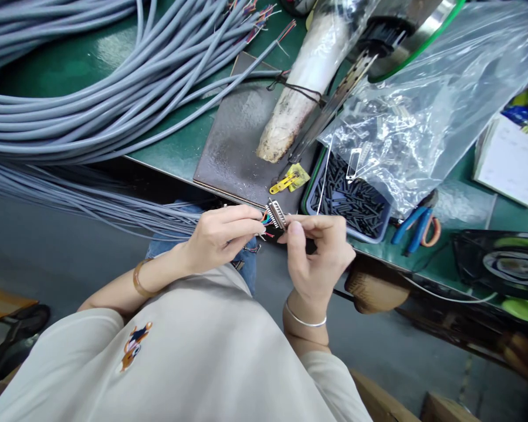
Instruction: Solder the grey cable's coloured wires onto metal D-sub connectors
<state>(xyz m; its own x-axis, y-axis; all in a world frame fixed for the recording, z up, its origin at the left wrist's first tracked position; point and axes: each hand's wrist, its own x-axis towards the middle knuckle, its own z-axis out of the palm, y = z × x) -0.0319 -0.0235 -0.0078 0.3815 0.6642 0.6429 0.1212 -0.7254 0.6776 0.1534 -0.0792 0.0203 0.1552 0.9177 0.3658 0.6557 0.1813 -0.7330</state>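
Hands pinching one connector (276, 214) just below the bench edge

Head view: two hands meet at the small metal-shelled connector; the left hand (220, 234) has its fingers closed on the coloured wires (266, 219) entering it, the right hand (319, 255) grips the connector body between thumb and forefinger. One bracelet sits on each wrist. On the green bench (176, 149) lie many grey cables (70, 105), too many to count, one dark mat (237, 140), one yellow clip (286, 181), and one pair of blue-handled cutters (416, 225). One blue tray (349, 202) holds a heap of short black tubes; one clear plastic bag (426, 111) holds small metal parts, not countable
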